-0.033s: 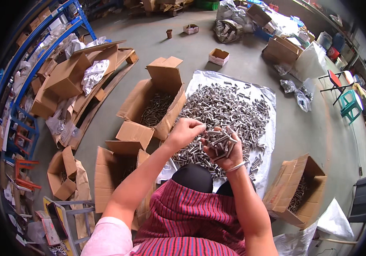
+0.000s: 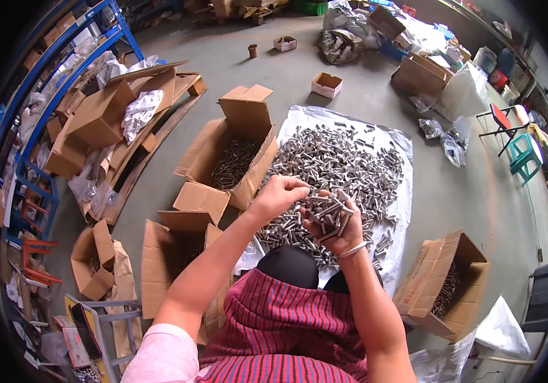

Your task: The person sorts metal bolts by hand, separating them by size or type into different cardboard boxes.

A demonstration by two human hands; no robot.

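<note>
Single head-worn fisheye view, looking steeply down, close over hands [image 2: 306,207], floor beyond.

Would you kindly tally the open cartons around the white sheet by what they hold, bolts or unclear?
Cartons with bolts showing: 2, one left of the sheet and one at the right
Cartons with contents unclear: 2, near left and far
Total: 4

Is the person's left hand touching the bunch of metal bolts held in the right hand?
Touching. The head view shows the left hand with its fingertips pinched onto the top of the bunch of metal bolts that the right hand cups from below.
</note>
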